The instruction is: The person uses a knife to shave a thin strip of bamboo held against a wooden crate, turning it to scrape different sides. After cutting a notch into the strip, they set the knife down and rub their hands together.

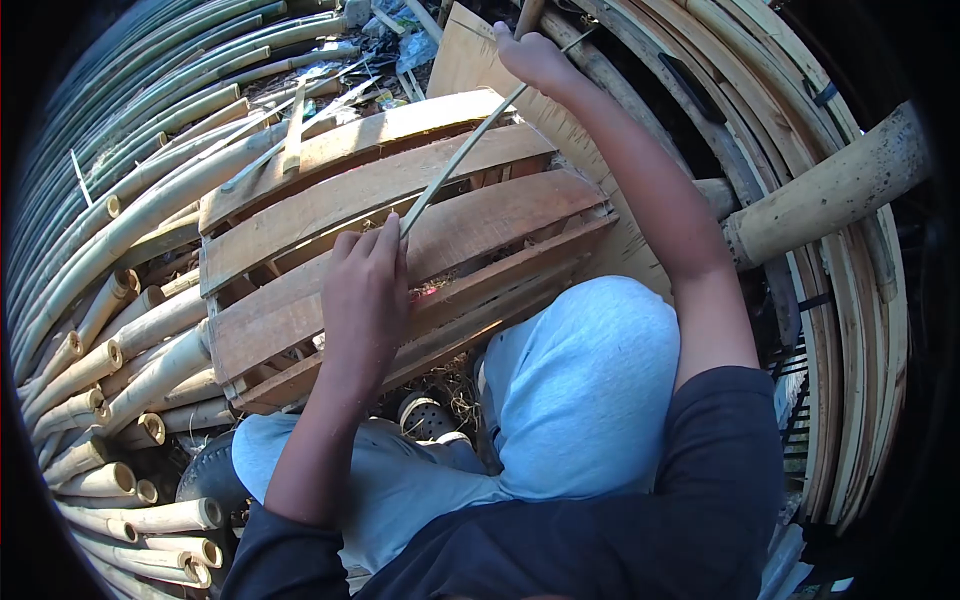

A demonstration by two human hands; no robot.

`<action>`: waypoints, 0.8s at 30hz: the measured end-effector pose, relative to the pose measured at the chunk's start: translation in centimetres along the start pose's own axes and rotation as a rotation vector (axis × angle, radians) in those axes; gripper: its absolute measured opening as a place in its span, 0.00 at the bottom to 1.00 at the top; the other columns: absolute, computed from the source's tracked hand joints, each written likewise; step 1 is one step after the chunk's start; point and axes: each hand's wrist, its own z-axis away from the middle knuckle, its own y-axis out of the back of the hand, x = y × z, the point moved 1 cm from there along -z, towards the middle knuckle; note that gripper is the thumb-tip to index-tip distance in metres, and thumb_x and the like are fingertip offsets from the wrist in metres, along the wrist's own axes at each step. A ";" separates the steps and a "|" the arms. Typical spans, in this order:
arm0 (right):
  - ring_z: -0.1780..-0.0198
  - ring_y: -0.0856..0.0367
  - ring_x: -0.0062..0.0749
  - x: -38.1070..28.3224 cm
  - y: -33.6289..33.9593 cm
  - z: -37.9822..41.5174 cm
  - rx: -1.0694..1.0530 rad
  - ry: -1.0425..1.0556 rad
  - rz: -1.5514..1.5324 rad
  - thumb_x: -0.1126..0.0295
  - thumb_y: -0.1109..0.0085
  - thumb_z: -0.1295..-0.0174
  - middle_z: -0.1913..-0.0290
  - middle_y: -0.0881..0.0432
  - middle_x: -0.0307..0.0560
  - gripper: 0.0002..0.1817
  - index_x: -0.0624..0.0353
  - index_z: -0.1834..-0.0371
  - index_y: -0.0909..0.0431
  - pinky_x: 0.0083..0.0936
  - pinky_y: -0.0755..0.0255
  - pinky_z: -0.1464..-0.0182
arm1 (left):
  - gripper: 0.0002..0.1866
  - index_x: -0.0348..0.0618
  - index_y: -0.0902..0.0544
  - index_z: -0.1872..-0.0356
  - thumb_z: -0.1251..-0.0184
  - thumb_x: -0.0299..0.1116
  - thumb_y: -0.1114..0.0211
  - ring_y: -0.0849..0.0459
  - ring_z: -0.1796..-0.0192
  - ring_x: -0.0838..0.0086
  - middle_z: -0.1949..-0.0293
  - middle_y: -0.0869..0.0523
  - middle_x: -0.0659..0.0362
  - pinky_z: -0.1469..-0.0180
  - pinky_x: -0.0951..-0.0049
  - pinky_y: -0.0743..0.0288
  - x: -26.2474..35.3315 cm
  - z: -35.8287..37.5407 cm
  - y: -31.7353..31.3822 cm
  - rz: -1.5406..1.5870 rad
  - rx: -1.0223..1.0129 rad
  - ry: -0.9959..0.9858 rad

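My left hand [365, 275] is closed on the lower end of a thin bamboo strip [450, 168], above a slatted wooden crate [500, 215]. The strip slants up and to the right, passing at my right wrist and showing again beyond it. My right hand [537, 62] is at the top, over a plywood sheet [468, 62], with its fingers curled. A thin, narrow piece sticks out left of these fingers, and a brown rod-like piece [530, 15] shows just above them. What the right hand grips is not clear.
Bamboo poles [130, 235] are stacked along the left, cut ends toward me. A thick bamboo pole [835, 185] juts in from the right, before long wooden slats [835, 400]. A short strip [295, 125] lies on the crate. My bent knee [610, 330] is close to the crate's near side.
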 end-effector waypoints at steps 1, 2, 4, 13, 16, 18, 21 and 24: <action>0.59 0.13 0.42 -1.2 1.8 2.2 -0.141 -0.073 -0.188 0.39 0.64 0.27 0.58 0.14 0.60 0.38 0.68 0.54 0.17 0.33 0.22 0.59 | 0.15 0.31 0.20 0.48 0.35 0.26 0.37 0.20 0.55 0.54 0.62 0.16 0.47 0.51 0.58 0.26 -0.3 -0.1 0.8 0.000 -0.001 0.005; 0.59 0.13 0.42 -1.5 2.2 3.8 -0.143 -0.065 -0.195 0.39 0.64 0.27 0.58 0.14 0.60 0.38 0.68 0.54 0.17 0.33 0.22 0.59 | 0.15 0.31 0.20 0.48 0.35 0.26 0.37 0.20 0.55 0.54 0.62 0.16 0.47 0.51 0.58 0.26 -0.6 -0.2 1.6 -0.010 0.003 0.007; 0.84 0.45 0.14 -1.9 2.2 6.6 -0.203 0.125 -0.622 0.43 0.56 0.25 0.83 0.38 0.31 0.28 0.54 0.76 0.31 0.19 0.49 0.83 | 0.11 0.31 0.21 0.53 0.35 0.25 0.38 0.20 0.56 0.51 0.62 0.17 0.45 0.52 0.55 0.27 -1.2 -0.4 2.9 -0.022 -0.034 0.221; 0.77 0.29 0.35 -4.7 -1.6 16.2 -0.303 0.525 -0.490 0.59 0.54 0.23 0.80 0.28 0.44 0.19 0.63 0.66 0.25 0.33 0.34 0.69 | 0.09 0.34 0.19 0.68 0.35 0.31 0.38 0.20 0.71 0.49 0.77 0.21 0.45 0.66 0.59 0.29 -2.3 -1.2 5.3 0.131 -0.253 0.360; 0.70 0.20 0.56 -5.3 -1.3 17.6 -0.357 0.503 -0.211 0.60 0.55 0.24 0.75 0.21 0.59 0.19 0.64 0.64 0.21 0.44 0.29 0.64 | 0.11 0.35 0.18 0.73 0.38 0.33 0.34 0.21 0.76 0.51 0.80 0.22 0.45 0.71 0.60 0.30 -3.1 -0.7 5.2 0.228 -0.339 0.367; 0.70 0.17 0.57 -5.3 -1.7 18.3 -0.237 0.417 -0.140 0.57 0.60 0.25 0.77 0.18 0.58 0.24 0.59 0.69 0.16 0.49 0.24 0.63 | 0.08 0.36 0.17 0.70 0.39 0.32 0.34 0.19 0.74 0.53 0.79 0.21 0.47 0.70 0.61 0.29 -3.6 -0.2 4.4 0.225 -0.153 0.308; 0.75 0.18 0.57 -5.5 -2.0 18.3 -0.112 0.350 -0.062 0.58 0.58 0.28 0.82 0.21 0.59 0.26 0.59 0.78 0.16 0.50 0.23 0.67 | 0.05 0.40 0.16 0.65 0.38 0.30 0.34 0.18 0.72 0.55 0.75 0.18 0.49 0.68 0.61 0.28 -3.9 -0.2 3.9 0.202 -0.036 0.212; 0.78 0.19 0.57 -5.2 -2.9 17.1 0.017 0.383 -0.030 0.60 0.56 0.31 0.84 0.22 0.60 0.26 0.61 0.83 0.18 0.49 0.23 0.71 | 0.06 0.42 0.15 0.59 0.36 0.28 0.35 0.18 0.69 0.56 0.72 0.17 0.51 0.67 0.60 0.26 -5.5 -0.2 2.8 0.151 -0.010 0.117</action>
